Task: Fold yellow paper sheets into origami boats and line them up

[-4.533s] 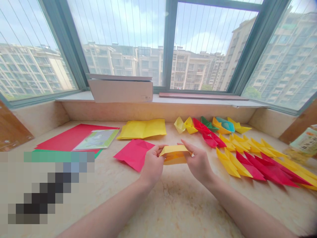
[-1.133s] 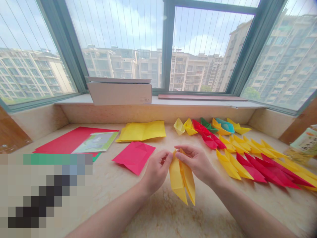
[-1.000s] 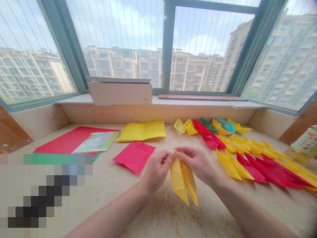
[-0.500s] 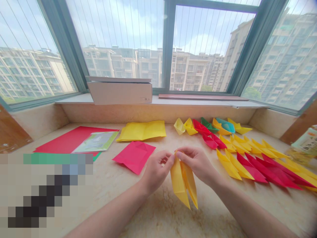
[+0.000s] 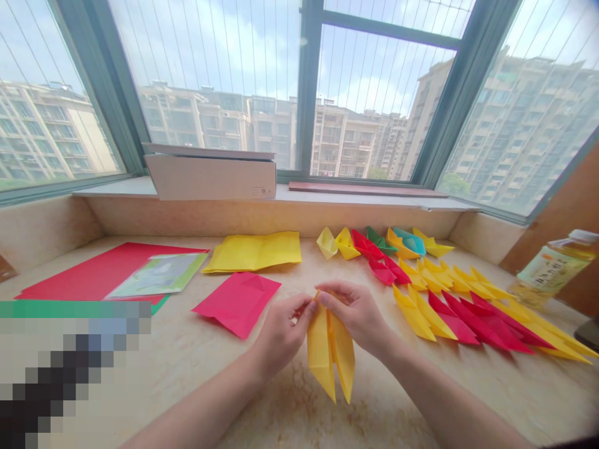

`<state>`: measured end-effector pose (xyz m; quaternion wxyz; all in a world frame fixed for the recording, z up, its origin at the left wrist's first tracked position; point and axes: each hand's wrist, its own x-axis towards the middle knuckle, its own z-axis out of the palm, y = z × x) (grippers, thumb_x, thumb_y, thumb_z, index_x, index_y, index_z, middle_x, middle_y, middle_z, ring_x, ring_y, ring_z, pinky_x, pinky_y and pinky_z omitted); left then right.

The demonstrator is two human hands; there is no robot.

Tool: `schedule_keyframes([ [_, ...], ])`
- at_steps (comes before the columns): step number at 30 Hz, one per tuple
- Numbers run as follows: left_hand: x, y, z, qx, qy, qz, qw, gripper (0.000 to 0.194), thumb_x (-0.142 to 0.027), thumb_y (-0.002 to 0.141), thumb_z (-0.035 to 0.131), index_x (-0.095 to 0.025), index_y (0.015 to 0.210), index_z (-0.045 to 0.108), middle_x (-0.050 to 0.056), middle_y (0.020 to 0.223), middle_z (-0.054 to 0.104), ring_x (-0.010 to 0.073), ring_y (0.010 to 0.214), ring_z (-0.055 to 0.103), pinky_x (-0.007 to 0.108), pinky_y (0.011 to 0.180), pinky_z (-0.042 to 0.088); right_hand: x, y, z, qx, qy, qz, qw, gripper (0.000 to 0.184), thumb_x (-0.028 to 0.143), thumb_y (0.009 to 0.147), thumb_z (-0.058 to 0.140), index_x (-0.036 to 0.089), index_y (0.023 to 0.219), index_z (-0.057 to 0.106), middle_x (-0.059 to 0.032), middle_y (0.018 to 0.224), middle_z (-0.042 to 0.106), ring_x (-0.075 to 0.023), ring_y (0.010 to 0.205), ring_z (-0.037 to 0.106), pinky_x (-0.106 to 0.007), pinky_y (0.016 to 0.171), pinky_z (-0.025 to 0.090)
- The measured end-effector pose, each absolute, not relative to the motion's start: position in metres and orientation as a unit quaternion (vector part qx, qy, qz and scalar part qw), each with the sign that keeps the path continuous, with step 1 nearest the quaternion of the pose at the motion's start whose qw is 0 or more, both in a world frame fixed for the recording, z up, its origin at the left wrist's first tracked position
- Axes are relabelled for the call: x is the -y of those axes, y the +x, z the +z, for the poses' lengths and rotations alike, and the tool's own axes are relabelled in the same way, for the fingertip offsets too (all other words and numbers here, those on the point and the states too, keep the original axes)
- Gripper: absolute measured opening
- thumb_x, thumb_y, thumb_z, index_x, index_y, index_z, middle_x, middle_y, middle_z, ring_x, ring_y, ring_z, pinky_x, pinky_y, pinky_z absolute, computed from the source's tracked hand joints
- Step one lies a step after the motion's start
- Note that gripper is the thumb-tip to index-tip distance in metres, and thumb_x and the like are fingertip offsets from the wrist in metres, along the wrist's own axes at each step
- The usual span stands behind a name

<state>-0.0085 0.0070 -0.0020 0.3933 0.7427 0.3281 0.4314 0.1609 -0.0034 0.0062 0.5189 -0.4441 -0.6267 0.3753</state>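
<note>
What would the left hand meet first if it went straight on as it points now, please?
Past the folded yellow paper it pinches, the left hand would probably meet the right hand, though depth is unclear.

Bright daylight enters through the windows [image 5: 210, 56], leaving the buildings [image 5: 346, 140] beyond pale and hazy. The folded yellow paper [image 5: 321, 349] is evenly lit and reasonably sharp; soft shadows lie under the red paper shapes [image 5: 480, 321]. Wide-angle distortion slants the outer window frames [image 5: 100, 81]; coarse pixelation masks the lower left.
</note>
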Motion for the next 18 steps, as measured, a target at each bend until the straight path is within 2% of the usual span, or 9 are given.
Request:
schedule_keyframes([
  [2,-0.0074,-0.0088,-0.0022,-0.334,0.749,0.428,0.379,0.035,-0.041,0.095,0.050,-0.015,0.084,0.070,0.004,0.073,0.067,0.0153,0.068,0.055,0.023,0.061,0.041,0.0035,0.1609,0.0068,0.632,-0.444,0.369,0.516,0.021,0.038,0.083,0.069,0.022,0.096,0.074,-0.0047,0.095,0.076,-0.0214,0.089,0.069,-0.034,0.080,0.053],
  [10,-0.0057,-0.0079,-0.0004,-0.323,0.760,0.415,0.382,0.035,-0.039,0.096,0.048,-0.016,0.079,0.068,0.002,0.070,0.064,0.0147,0.066,0.053,0.023,0.061,0.039,0.0027,0.1619,0.0038,0.656,-0.449,0.332,0.507,0.016,0.036,0.084,0.068,0.020,0.083,0.072,-0.0029,0.081,0.073,-0.0191,0.078,0.065,-0.032,0.073,0.051],
  [15,-0.0070,-0.0089,-0.0040,-0.328,0.767,0.409,0.371,0.033,-0.038,0.097,0.047,-0.016,0.084,0.069,0.003,0.073,0.066,0.0156,0.068,0.055,0.024,0.062,0.040,0.0032,0.1612,0.0035,0.661,-0.436,0.321,0.520,0.016,0.035,0.085,0.067,0.023,0.093,0.074,-0.0032,0.092,0.075,-0.0206,0.088,0.068,-0.035,0.082,0.053],
  [18,-0.0076,-0.0091,-0.0038,-0.327,0.768,0.406,0.373,0.034,-0.038,0.096,0.047,-0.016,0.080,0.068,0.002,0.071,0.064,0.0148,0.067,0.054,0.024,0.062,0.040,0.0037,0.1608,0.0037,0.669,-0.437,0.312,0.514,0.013,0.033,0.085,0.066,0.023,0.089,0.073,-0.0022,0.087,0.074,-0.0198,0.085,0.067,-0.034,0.080,0.053],
])
